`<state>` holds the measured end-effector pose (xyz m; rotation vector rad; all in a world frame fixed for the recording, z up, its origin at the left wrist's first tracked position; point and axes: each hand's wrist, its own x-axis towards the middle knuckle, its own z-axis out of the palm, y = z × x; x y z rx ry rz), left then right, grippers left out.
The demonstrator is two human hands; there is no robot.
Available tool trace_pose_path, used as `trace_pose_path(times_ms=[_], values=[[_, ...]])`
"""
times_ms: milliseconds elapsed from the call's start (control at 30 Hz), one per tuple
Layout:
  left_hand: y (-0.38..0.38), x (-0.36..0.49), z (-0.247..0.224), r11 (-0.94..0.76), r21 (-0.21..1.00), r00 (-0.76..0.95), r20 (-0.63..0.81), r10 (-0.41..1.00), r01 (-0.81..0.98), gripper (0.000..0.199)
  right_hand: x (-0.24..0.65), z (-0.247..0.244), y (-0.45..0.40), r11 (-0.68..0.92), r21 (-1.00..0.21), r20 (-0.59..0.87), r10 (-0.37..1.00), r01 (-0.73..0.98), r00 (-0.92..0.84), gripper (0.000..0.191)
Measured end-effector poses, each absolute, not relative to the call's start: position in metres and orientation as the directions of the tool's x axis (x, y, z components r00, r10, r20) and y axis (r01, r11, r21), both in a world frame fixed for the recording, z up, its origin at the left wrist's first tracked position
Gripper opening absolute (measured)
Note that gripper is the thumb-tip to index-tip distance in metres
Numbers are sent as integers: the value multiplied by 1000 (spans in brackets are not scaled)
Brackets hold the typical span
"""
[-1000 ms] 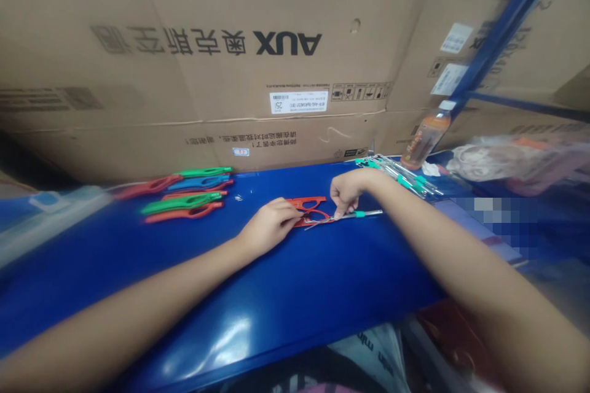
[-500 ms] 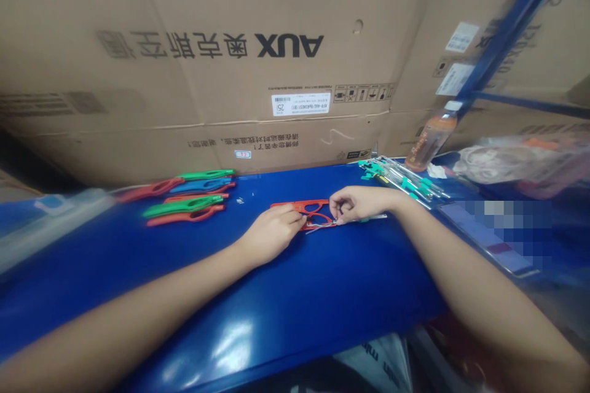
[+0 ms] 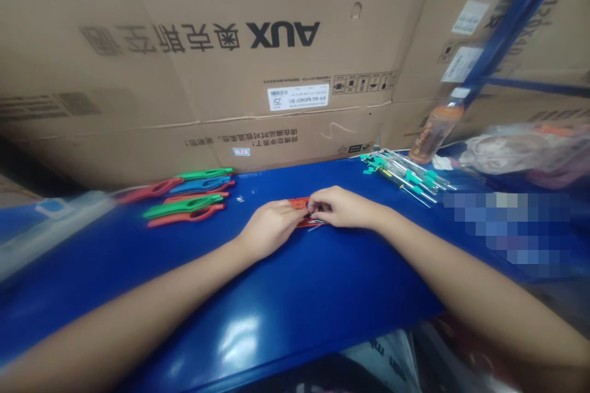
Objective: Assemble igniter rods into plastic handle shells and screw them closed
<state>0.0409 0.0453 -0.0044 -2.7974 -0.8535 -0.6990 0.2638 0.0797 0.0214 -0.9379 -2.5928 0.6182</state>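
Note:
A red plastic casing (image 3: 298,202), looking like an open half of a long lighter's handle, lies on the blue tabletop (image 3: 295,282), largely covered by my hands. My left hand (image 3: 271,227) is closed over its left part, thumb and fingertips pinched together. From the right, my right hand (image 3: 338,207) reaches over the casing, its fingers curled into a pinch close to my left fingertips. What either pinch holds is hidden. A thin pale wire or rod (image 3: 316,227) shows at the casing's near edge, under my right fingers.
Green, blue and red handled casings (image 3: 188,199) lie in a group on the left. Metal rods with teal parts (image 3: 405,178) are heaped at the back right, near a drink bottle (image 3: 436,129). A large cardboard box (image 3: 203,73) stands behind; a plastic bag (image 3: 502,153) lies far right.
My right hand has moved left along the casing, close to my left fingertips, and now covers the casing's openings. My left hand has barely shifted. The view has tilted slightly.

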Motion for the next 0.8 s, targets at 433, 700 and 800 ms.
trace_pose_path(times_ms=[433,700,800], values=[[21,52,-5,-733,40,686,321,653,679,27,281,47,74,713,-543,97,578,443,-810,12],[35,45,-10,-786,228,693,375,616,574,27,276,47,69,734,-503,-21,519,457,-855,12],[34,45,-10,-778,204,689,371,623,594,29,284,50,71,694,-587,-40,489,416,-871,4]])
